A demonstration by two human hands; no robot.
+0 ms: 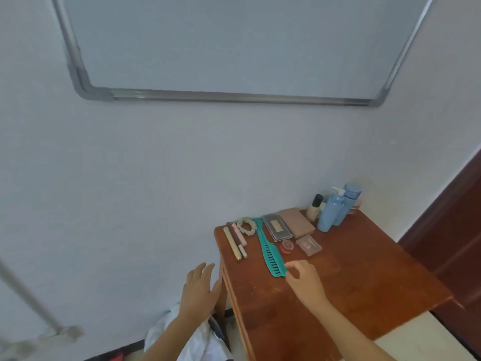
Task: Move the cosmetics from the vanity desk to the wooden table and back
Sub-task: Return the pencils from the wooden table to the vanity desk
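Observation:
Cosmetics lie on a reddish wooden table [351, 277]. A teal comb [268, 250] runs down its middle. To the comb's left are thin stick tubes [235, 242] and a pale scrunchie [246, 225]. On its other side lie a clear case [277, 227], a brown palette [296, 222], a small pink jar [287, 246] and a clear box [309, 245]. Blue bottles [337, 208] and a small dark-capped bottle [314, 207] stand at the back. My right hand [304, 281] pinches the comb's near end. My left hand [201, 289] hovers open beside the table's left edge.
A whiteboard [234, 45] hangs on the wall above. A dark wooden door [453, 235] stands to the right. White fabric [197, 340] lies on the floor below my left arm. A pale pipe [28, 300] runs at the lower left.

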